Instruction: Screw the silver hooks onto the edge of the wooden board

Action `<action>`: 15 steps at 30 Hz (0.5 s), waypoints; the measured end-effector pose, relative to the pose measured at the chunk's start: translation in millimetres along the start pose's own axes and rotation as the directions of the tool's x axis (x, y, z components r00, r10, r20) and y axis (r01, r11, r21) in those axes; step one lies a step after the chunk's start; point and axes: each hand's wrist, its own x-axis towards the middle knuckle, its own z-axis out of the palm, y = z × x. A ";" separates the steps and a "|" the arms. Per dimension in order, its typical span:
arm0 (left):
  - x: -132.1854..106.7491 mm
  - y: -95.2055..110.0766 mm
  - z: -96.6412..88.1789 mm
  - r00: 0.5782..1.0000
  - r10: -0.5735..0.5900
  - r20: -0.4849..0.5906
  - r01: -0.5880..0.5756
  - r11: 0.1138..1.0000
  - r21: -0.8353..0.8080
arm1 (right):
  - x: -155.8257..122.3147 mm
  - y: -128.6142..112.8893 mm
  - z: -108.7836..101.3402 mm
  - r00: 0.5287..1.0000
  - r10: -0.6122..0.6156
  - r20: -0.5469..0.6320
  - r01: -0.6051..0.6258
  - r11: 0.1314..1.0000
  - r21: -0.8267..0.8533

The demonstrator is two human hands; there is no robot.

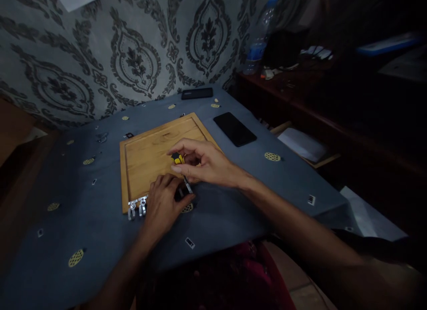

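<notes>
A wooden board (156, 152) with a raised rim lies tilted on the cloth-covered table. My right hand (210, 164) is closed around a screwdriver (177, 158) with a yellow and black handle, held over the board's front right part. Its shaft is mostly hidden and points down toward my left hand. At the board's front edge, my left hand (165, 196) is curled, with thumb and fingers about a small metal hook (187, 184), largely covered. Left of that hand, two silver metal hooks (132, 208) sit along the same edge.
A black phone (235, 128) lies right of the board, and a dark phone (197, 93) is by the wall. Small hardware (102, 137) is at the left. A water bottle (258, 43) stands on the dark desk (300, 101); below is an open drawer (330, 159).
</notes>
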 end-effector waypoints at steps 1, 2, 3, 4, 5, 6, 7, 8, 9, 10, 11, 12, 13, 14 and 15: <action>0.1 -0.1 -0.2 1.000 0.002 0.002 -0.002 1.000 0.000 | -0.4 -0.3 -1.9 1.000 0.003 0.026 -0.003 1.000 -0.008; 0.1 -0.3 -0.3 1.000 0.003 0.004 -0.003 1.000 0.001 | -0.9 0.0 -3.3 0.999 0.015 0.045 -0.015 1.000 -0.010; 0.1 -0.4 -0.3 1.000 0.004 0.006 -0.004 1.000 0.001 | -1.1 0.9 -4.1 0.998 0.029 0.055 -0.028 1.000 -0.003; 0.0 -0.5 -0.1 1.000 0.004 0.007 -0.004 1.000 0.001 | -1.0 2.2 -4.0 0.998 0.038 0.053 -0.038 0.999 0.011; -0.1 -0.6 0.1 1.000 0.004 0.005 -0.004 1.000 0.000 | -0.6 3.6 -3.1 0.998 0.043 0.043 -0.044 0.999 0.027; -0.2 -0.6 0.3 1.000 0.004 0.002 -0.004 1.000 0.000 | 0.1 4.8 -1.3 0.999 0.042 0.025 -0.043 0.998 0.044; -0.2 -0.5 0.5 1.000 0.003 0.000 -0.003 1.000 0.001 | 1.0 5.7 1.1 0.999 0.033 -0.003 -0.033 0.998 0.061; -0.2 -0.4 0.5 1.000 0.000 -0.003 0.000 1.000 0.003 | 2.1 6.1 3.7 0.999 0.018 -0.044 -0.015 0.997 0.077; -0.2 -0.4 0.5 1.000 -0.003 -0.002 0.003 1.000 0.006 | 3.3 6.0 6.4 0.995 0.003 -0.104 0.006 0.996 0.087; -0.1 -0.4 0.3 1.000 -0.004 0.002 0.004 1.000 0.009 | 4.4 5.4 8.5 0.985 -0.011 -0.172 0.027 0.996 0.087; -0.1 -0.5 0.1 1.000 -0.003 0.011 0.003 1.000 0.010 | 5.2 4.8 10.1 0.969 -0.027 -0.246 0.047 0.996 0.077; 0.0 -0.7 0.0 1.000 0.000 0.018 0.000 1.000 0.010 | 5.7 4.1 10.7 0.948 -0.043 -0.314 0.065 0.996 0.061; 0.0 -1.0 -0.1 1.000 0.005 0.023 -0.005 1.000 0.006 | 5.8 3.8 10.6 0.930 -0.059 -0.364 0.080 0.996 0.043; 0.0 -1.3 0.0 1.000 0.010 0.025 -0.010 1.000 0.002 | 5.3 3.8 9.8 0.917 -0.073 -0.392 0.090 0.996 0.026; -0.1 -1.6 0.1 1.000 0.013 0.022 -0.013 1.000 -0.003 | 4.5 4.3 8.5 0.911 -0.083 -0.403 0.097 0.995 0.013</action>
